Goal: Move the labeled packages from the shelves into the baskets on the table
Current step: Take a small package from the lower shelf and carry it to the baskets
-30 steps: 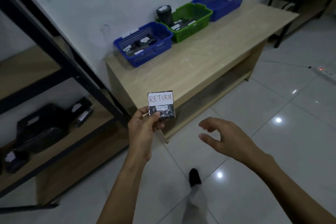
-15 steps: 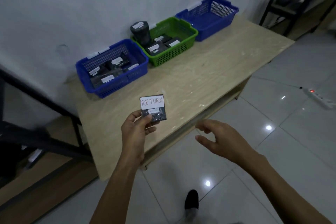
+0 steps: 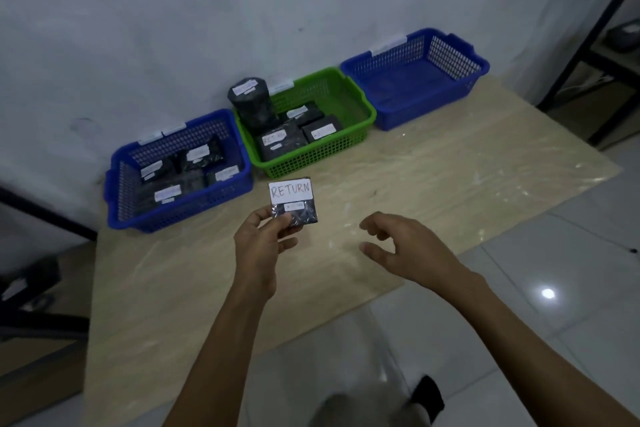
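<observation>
A person's left hand [image 3: 263, 246] pinched a small dark package [image 3: 293, 201] by its lower left corner, thumb and fingers curled on it. The package's white label, which read RETURN, faced the head camera. The package was held over the pale wooden table [image 3: 450, 184], on the near side of the gap between the left blue basket [image 3: 114, 194] and the green basket [image 3: 311, 159], touching neither.

The right hand [image 3: 405, 246] hovered to the right of the package and apart from it. Its fingers were loosely curled and it held nothing.

Three baskets stood in a row along the table's far edge, against the wall. The left blue one held several labelled dark packages. The green one held flat packages, and a tall round wrapped package [image 3: 250, 102] stood at its far left corner. The right blue basket [image 3: 415, 107] showed its mesh floor.

A broad strip of bare tabletop ran from the baskets to the near edge and widened to the right of the hands. The table's far right corner sat close to a black shelf frame [image 3: 588, 35]. Glossy floor tiles [image 3: 554, 322] lay open on the near right. Dark shelving [image 3: 41, 288] at the left edge was blurred.
</observation>
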{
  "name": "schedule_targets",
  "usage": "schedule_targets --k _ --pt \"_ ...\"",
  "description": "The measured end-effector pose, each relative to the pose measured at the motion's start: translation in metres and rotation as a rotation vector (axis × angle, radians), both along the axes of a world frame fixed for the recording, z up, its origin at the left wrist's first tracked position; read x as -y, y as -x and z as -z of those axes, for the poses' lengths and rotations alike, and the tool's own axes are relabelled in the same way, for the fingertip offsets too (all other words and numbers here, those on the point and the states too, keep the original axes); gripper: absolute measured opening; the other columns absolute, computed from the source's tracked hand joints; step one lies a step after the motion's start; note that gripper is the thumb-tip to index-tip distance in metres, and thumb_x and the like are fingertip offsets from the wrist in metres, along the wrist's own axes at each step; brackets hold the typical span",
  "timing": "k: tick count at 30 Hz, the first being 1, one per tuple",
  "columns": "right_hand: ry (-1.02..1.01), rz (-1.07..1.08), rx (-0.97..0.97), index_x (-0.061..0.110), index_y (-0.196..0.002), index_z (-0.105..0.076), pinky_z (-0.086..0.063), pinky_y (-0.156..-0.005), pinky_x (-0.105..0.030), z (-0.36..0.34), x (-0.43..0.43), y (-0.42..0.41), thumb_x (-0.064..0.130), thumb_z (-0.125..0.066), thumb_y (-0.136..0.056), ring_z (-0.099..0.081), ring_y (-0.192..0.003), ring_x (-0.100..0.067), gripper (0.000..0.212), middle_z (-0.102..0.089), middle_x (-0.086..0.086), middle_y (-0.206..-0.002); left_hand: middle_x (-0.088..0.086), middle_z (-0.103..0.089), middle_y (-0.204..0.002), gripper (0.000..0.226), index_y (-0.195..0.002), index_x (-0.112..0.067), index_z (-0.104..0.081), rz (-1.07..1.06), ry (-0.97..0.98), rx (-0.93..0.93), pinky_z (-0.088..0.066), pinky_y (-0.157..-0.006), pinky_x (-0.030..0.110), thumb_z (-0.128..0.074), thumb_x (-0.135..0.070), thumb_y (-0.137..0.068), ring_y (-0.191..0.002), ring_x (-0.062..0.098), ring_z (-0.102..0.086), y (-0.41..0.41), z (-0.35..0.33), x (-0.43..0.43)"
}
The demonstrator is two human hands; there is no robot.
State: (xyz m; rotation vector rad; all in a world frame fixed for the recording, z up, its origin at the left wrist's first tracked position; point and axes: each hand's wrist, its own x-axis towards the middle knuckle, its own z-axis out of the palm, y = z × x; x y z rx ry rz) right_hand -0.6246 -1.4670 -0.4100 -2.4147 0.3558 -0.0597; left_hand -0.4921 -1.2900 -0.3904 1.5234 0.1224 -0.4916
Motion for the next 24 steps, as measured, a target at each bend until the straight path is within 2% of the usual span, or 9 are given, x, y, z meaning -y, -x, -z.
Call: schedule_targets --k 7,12,17,21,24 --pt "0.037 -0.076 -0.011 0.026 -0.113 -0.057 -0.048 -0.072 -0.028 0.003 0.094 -0.07 0.04 -0.062 -0.085 -0.059 -0.088 -0.009 0.032 -0.063 0.008 -0.105 0.009 -0.07 -0.091 0.021 -0.109 -0.008 -0.059 -0.09 -0.009 -0.035 -0.052 -0.061 0.029 -0.062 -0.005 -0.088 -0.077 0.018 -0.068 -0.049 0.014 0.087" --pt "0.09 -0.118 -0.005 0.024 -0.115 -0.056 -0.049 -0.075 -0.032 0.023 0.146 -0.134 0.039 -0.062 -0.085 -0.06 -0.09 -0.016 0.034 -0.062 0.005 -0.108 0.005 -0.069 -0.088 0.016 -0.1 -0.011 -0.056 -0.129 0.004 -0.06 -0.049 -0.057 0.027 -0.063 -0.004 -0.088 -0.072 0.016 -0.067 -0.112 0.031 0.143" --pt "0.14 -0.147 0.025 0.016 -0.116 -0.059 -0.049 -0.081 -0.038 0.039 0.179 -0.188 0.033 -0.065 -0.084 -0.059 -0.1 -0.024 0.036 -0.063 -0.004 -0.112 0.005 -0.068 -0.082 0.008 -0.094 -0.01 -0.059 -0.095 -0.091 -0.05 -0.046 -0.049 0.023 -0.064 -0.008 -0.088 -0.064 0.011 -0.066 -0.179 0.046 0.197" --pt "0.182 -0.149 0.073 0.01 -0.111 -0.062 -0.049 -0.074 -0.039 0.05 0.202 -0.225 0.027 -0.066 -0.08 -0.061 -0.092 -0.032 0.035 -0.065 -0.011 -0.103 0.006 -0.067 -0.078 0.007 -0.093 -0.01 -0.064 -0.075 -0.188 -0.072 -0.039 -0.039 0.016 -0.067 -0.013 -0.088 -0.051 0.007 -0.06 -0.223 0.056 0.24" --pt "0.247 -0.144 0.094 0.013 -0.109 -0.063 -0.047 -0.075 -0.04 0.059 0.213 -0.247 0.028 -0.061 -0.076 -0.061 -0.089 -0.031 0.036 -0.065 -0.009 -0.099 0.007 -0.067 -0.08 0.007 -0.082 -0.013 -0.063 -0.081 -0.205 -0.07 -0.041 -0.041 0.016 -0.068 -0.01 -0.086 -0.059 0.013 -0.058 -0.251 0.072 0.266"
